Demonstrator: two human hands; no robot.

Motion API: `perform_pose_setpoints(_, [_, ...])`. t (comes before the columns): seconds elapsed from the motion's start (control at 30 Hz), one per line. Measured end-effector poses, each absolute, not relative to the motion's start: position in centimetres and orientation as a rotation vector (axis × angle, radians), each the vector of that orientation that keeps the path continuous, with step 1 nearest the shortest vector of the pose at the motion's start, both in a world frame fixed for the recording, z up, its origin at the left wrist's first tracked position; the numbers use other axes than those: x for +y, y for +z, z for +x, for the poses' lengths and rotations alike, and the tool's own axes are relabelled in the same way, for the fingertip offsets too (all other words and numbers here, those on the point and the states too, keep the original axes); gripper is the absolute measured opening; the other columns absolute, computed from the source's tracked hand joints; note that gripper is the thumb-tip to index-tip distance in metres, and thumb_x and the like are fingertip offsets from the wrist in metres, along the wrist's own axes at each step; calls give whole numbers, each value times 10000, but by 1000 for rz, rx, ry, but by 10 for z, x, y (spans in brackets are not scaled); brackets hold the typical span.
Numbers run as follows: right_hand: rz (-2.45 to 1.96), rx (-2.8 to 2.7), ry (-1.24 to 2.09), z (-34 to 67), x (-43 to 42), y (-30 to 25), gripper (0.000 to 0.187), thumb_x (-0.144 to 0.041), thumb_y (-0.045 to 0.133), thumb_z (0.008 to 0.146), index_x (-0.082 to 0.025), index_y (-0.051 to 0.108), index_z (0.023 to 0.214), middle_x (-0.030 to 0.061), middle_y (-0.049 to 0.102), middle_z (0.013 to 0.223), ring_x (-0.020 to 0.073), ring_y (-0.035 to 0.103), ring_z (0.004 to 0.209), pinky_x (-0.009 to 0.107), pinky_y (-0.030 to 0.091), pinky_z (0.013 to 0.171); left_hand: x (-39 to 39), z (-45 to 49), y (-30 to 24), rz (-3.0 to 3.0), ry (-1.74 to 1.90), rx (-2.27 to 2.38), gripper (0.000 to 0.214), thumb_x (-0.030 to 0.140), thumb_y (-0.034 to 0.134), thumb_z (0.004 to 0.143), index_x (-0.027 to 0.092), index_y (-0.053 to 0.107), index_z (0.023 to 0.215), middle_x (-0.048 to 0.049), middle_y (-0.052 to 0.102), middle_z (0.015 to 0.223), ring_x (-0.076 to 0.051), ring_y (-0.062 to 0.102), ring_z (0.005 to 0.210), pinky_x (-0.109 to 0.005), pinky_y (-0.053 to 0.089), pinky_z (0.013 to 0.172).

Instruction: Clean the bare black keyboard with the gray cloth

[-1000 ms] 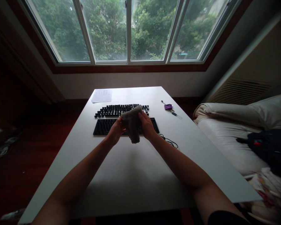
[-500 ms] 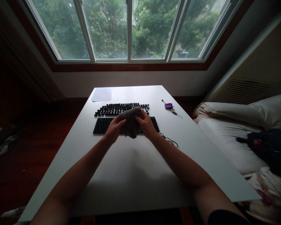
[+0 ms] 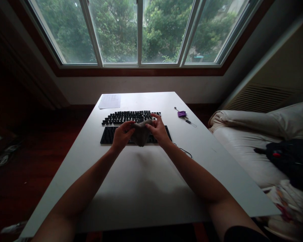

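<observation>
Dim room, daylight from one broad window (image 3: 139,33)

Straight beyond the left hand (image 3: 121,136) and the right hand (image 3: 160,132), I see four panes (image 3: 113,37) full of green foliage (image 3: 164,37), a reddish-brown wooden surround (image 3: 138,72), and a pale wall (image 3: 141,86) beneath. Under both hands spreads a white table (image 3: 146,191), brightest at its far end. Away to the left hand's side the dark red floor (image 3: 42,144) falls into shadow; out past the right hand sits a cream sofa (image 3: 244,151), with a slatted grille (image 3: 262,97) behind it.

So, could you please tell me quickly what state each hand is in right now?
Left hand: closed, holding one side of the grey-brown cloth.
Right hand: closed, holding the other side of the same cloth.
</observation>
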State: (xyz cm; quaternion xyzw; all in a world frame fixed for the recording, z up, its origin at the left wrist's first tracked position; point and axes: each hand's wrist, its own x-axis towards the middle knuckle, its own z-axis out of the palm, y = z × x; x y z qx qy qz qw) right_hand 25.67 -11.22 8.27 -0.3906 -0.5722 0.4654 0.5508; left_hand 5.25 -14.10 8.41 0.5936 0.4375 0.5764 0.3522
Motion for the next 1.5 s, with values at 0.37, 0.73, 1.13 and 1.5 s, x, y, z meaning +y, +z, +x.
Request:
perform_pose_setpoints(0.37, [-1075, -1856, 438, 260, -118, 88, 144, -192, 662, 823, -234, 718, 950, 57, 557, 959, 236, 544, 965, 412, 459, 905, -143, 40, 98, 2173, 1498, 1495, 149, 228, 660, 896, 243, 729, 1027, -46, 701, 995, -239, 619, 987, -427, 485, 968])
perform_pose_setpoints(0.73, [-905, -1559, 1027, 255, -118, 87, 177, -330, 672, 802, -218, 580, 906, -22, 565, 784, 167, 520, 736, 301, 437, 690, -141, 44, 89, 1719, 1248, 1094, 309, 384, 668, 882, 205, 618, 1129, -21, 670, 923, -159, 619, 788, -262, 484, 708])
perform_pose_setpoints(1.13, [-977, -1680, 1065, 247, -113, 67, 372, -457, 756, 788, -221, 608, 1035, 0, 641, 867, 192, 584, 786, 315, 477, 708, -141, 44, 80, 1882, 1207, 1444, 223, 409, 626, 880, 199, 695, 908, 15, 646, 750, -153, 567, 698, -259, 414, 659])
perform_pose_setpoints(1.5, [-1012, -1518, 981, 246, -109, 59, 333, -490, 620, 876, -242, 570, 1093, -7, 627, 814, 180, 562, 717, 293, 442, 653, -141, 51, 79, 1425, 1086, 987, 349, 431, 778, 770, 168, 659, 966, 15, 614, 784, -126, 552, 698, -236, 444, 658])
